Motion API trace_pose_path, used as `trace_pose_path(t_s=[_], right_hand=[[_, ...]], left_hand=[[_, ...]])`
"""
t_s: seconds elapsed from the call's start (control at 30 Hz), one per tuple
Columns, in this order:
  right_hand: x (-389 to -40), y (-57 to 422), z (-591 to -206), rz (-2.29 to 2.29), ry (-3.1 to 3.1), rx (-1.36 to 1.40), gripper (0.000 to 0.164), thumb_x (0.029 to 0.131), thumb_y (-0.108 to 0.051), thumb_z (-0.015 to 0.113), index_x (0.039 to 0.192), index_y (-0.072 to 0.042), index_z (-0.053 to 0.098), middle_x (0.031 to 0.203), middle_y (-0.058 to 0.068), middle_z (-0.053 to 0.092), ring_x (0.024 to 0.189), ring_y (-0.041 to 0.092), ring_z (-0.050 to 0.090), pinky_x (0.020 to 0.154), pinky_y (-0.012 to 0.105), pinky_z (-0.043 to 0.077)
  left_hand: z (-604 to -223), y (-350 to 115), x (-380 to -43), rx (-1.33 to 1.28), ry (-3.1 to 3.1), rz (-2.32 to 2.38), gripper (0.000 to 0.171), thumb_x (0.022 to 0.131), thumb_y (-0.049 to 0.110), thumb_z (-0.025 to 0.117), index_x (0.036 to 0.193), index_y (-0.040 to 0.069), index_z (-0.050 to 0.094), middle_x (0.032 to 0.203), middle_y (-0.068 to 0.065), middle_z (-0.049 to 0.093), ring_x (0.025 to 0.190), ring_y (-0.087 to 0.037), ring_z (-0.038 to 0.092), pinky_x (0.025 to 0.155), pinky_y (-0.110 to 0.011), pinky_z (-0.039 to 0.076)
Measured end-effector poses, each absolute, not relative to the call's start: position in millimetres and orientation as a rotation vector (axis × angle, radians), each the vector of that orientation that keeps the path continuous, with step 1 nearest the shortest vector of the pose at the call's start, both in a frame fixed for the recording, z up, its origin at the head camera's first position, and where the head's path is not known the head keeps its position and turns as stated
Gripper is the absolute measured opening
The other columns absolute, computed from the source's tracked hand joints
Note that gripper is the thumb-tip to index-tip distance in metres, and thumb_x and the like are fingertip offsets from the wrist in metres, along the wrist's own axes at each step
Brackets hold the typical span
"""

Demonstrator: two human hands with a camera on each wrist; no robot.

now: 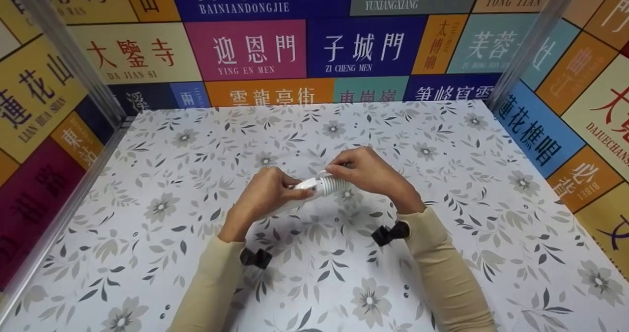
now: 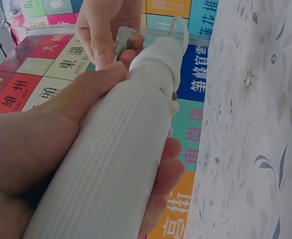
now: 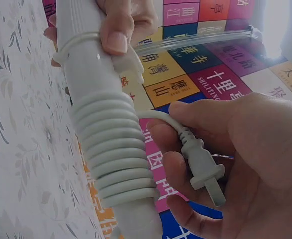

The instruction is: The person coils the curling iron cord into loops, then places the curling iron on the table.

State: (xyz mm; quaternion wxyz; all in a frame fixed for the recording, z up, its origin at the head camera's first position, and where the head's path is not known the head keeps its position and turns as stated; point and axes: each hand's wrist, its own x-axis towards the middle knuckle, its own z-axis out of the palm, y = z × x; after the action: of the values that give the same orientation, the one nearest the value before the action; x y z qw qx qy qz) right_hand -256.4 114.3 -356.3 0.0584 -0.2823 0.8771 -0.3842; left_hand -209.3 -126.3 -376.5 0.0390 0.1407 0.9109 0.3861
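Observation:
A white handheld electric appliance (image 1: 308,184) is held above the table, its exact kind unclear. My left hand (image 1: 265,192) grips its smooth, ribbed body, thumb along one side and fingers around the other, as the left wrist view shows. Toward the right end, the pale power cord (image 3: 111,144) is wound round it in several close coils. My right hand (image 1: 366,170) holds the cord's free end near the two-pin plug (image 3: 204,162). In the right wrist view the plug lies by the curled fingers, prongs pointing away from the coils.
Beneath both hands spreads a table (image 1: 334,283) covered in white cloth with grey leaves and flowers. Colourful panels with Chinese lettering (image 1: 245,49) stand at the back and both sides. A black wrist mount (image 1: 255,258) sits at each cuff.

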Motion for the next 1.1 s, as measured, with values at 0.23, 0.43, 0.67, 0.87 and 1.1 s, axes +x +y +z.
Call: trace_pose_path(t_s=[0.23, 0.43, 0.67, 0.87, 1.1], right_hand=[[-252.5, 111.6, -354.4, -1.196, 2.647, -0.846, 0.023, 0.100, -0.025, 0.062, 0.109, -0.011, 0.077, 0.104, 0.007, 0.074, 0.089, 0.018, 0.063, 0.080, 0.034, 0.051], [-248.3, 109.6, -350.6, -1.203, 2.646, -0.840, 0.024, 0.102, -0.027, 0.059, 0.115, -0.016, 0.076, 0.109, 0.003, 0.072, 0.094, 0.018, 0.062, 0.083, 0.035, 0.050], [-247.5, 109.5, -350.7, -1.240, 2.626, -0.905, 0.026, 0.102, -0.021, 0.058, 0.119, -0.011, 0.075, 0.108, 0.009, 0.067, 0.088, 0.019, 0.056, 0.078, 0.033, 0.047], [-248.2, 108.6, -352.0, -1.234, 2.604, -0.944, 0.024, 0.099, -0.020, 0.063, 0.120, -0.014, 0.075, 0.104, 0.009, 0.067, 0.084, 0.017, 0.053, 0.074, 0.031, 0.045], [-246.9, 104.7, -355.7, -1.236, 2.585, -0.988, 0.024, 0.098, -0.019, 0.065, 0.120, -0.014, 0.075, 0.100, 0.007, 0.067, 0.086, 0.015, 0.054, 0.077, 0.031, 0.045]], left_hand=[[-376.4, -126.3, -209.9, 0.310, 2.870, 1.206, 0.035, 0.082, 0.043, 0.081, 0.101, 0.014, 0.081, 0.079, -0.001, 0.077, 0.052, -0.008, 0.045, 0.053, -0.024, 0.039], [-376.3, -127.5, -210.9, 0.263, 2.896, 1.247, 0.031, 0.083, 0.042, 0.080, 0.097, 0.015, 0.082, 0.079, -0.001, 0.077, 0.053, -0.008, 0.047, 0.051, -0.024, 0.038], [-375.5, -128.9, -212.3, 0.201, 2.922, 1.279, 0.032, 0.084, 0.042, 0.080, 0.098, 0.013, 0.082, 0.089, -0.005, 0.079, 0.063, -0.012, 0.059, 0.058, -0.025, 0.045], [-374.3, -129.7, -213.7, 0.137, 2.914, 1.274, 0.035, 0.085, 0.041, 0.079, 0.101, 0.010, 0.080, 0.097, -0.008, 0.079, 0.069, -0.014, 0.064, 0.060, -0.024, 0.047], [-374.2, -131.8, -214.9, 0.131, 2.890, 1.292, 0.035, 0.085, 0.041, 0.078, 0.102, 0.011, 0.081, 0.097, -0.006, 0.079, 0.069, -0.014, 0.062, 0.059, -0.024, 0.045]])
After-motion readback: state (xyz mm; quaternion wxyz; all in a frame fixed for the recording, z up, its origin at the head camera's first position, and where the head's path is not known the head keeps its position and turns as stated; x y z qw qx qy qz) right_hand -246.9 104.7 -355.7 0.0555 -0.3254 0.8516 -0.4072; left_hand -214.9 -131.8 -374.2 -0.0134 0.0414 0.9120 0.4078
